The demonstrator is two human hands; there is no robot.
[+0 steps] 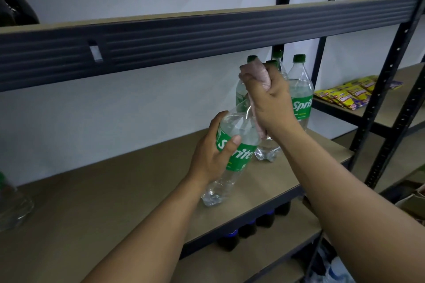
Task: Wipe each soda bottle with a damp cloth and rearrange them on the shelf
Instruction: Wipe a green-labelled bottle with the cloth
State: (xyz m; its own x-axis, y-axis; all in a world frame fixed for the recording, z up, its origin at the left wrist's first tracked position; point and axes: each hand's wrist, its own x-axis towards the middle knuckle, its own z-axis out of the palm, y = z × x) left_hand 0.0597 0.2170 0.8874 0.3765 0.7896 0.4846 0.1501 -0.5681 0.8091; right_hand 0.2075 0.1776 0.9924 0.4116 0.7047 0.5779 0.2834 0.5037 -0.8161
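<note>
Plastic Sprite bottle (241, 156) sits tilted over the middle shelf (115, 190), base near the front edge — can't tell if it touches the board. My L hand (211, 154) clamps round the green label, prob. to steady it, while my R hand (269, 101) is fisted round the pink cloth (255, 71) wrapped on the neck, so the 2 hands work apart on the same btl. Tilting it toward me likely lets the cloth reach the shoulder. Just behind, at least 3 more Sprite bottles (301, 89) stand upright w/ clear liquid inside. Below are dark bottles (248, 227) w/ blue caps; the neighbouring rack (410, 72) holds yellow snack packets (349, 94).
</note>
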